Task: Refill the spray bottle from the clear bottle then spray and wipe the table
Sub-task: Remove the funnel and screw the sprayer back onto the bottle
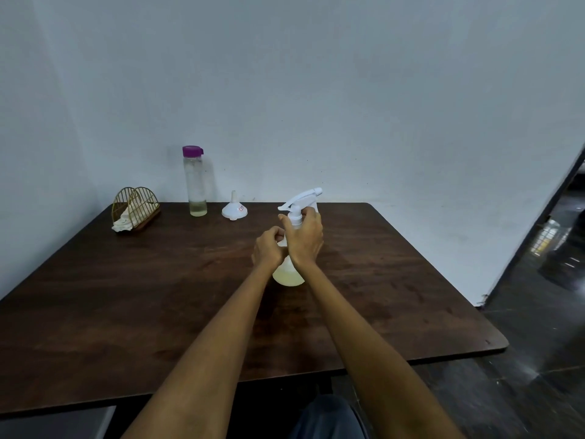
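The spray bottle point(288, 274) stands upright near the centre of the table point(126, 312). The left hand point(269, 247) grips its body with fingers curled closed. The right hand point(304, 237) clasps the neck below the white trigger head point(302, 199). Along the far edge stand the clear bottle point(195, 182), purple-capped, a white funnel point(234, 209) and a wire napkin holder point(134, 206).

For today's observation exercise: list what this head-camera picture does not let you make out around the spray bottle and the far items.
- Spray bottle middle: hidden by the left hand and right hand; whether its head is screwed tight is unclear.
- Funnel label: too small to read.
- Cloth in the wire holder: partly hidden by the wires.
- Table near edge: cut off by the frame.
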Tool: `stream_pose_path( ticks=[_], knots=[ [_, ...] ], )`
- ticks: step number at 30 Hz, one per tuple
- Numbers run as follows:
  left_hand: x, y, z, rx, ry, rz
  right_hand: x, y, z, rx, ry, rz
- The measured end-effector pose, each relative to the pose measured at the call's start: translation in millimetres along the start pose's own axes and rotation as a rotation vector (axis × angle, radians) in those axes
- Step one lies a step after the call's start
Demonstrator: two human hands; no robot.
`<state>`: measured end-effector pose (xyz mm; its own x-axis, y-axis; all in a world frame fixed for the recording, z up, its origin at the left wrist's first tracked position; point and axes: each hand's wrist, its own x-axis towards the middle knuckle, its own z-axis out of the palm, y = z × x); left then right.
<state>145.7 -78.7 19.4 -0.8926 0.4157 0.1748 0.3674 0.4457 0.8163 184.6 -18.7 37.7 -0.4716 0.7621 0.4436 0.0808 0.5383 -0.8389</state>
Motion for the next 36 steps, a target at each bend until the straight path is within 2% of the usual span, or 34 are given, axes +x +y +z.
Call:
stream_pose_path(
  ticks=[3,8,12,15,17,19,22,26,31,36],
  knots=[
    [-1.8,0.4,1.0,0.018,0.018,-0.012,-6.9,2.5,3.0,0.066,0.031,0.013],
    [1.2,-0.6,1.2,-0.010,0.010,-0.010,-20.3,17.8,-2.3,0.257,0.006,-0.092],
    [2.0,0.4,1.4,-0.014,-0.006,-0.023,-26.9,32.3,-13.0,0.268,0.245,-0.057],
    [1.7,0.6,0.6,-0.008,-0.008,-0.036,-11.8,31.8,-20.6,0.342,0.330,0.050],
    [1.8,0.9,-0.1,-0.007,-0.009,-0.038,3.1,27.9,-25.6,0.409,0.280,0.084],
    [2.3,0.9,-0.4,-0.006,-0.015,-0.035,14.5,25.4,-28.1,0.427,0.135,0.070],
    [1.7,0.7,-0.9,-0.015,-0.020,-0.024,23.6,21.7,-28.2,0.429,-0.027,-0.056],
    [1.8,0.6,-1.1,-0.013,-0.036,-0.014,37.2,12.1,-33.8,0.367,-0.128,-0.154],
    [2.6,-1.1,-0.5,-0.022,-0.036,-0.004,41.4,8.5,-49.6,0.093,-0.219,-0.295],
    [3.0,-1.0,-0.1,-0.032,-0.030,-0.014,30.4,-9.9,-54.5,-0.263,-0.079,-0.365]
  ],
)
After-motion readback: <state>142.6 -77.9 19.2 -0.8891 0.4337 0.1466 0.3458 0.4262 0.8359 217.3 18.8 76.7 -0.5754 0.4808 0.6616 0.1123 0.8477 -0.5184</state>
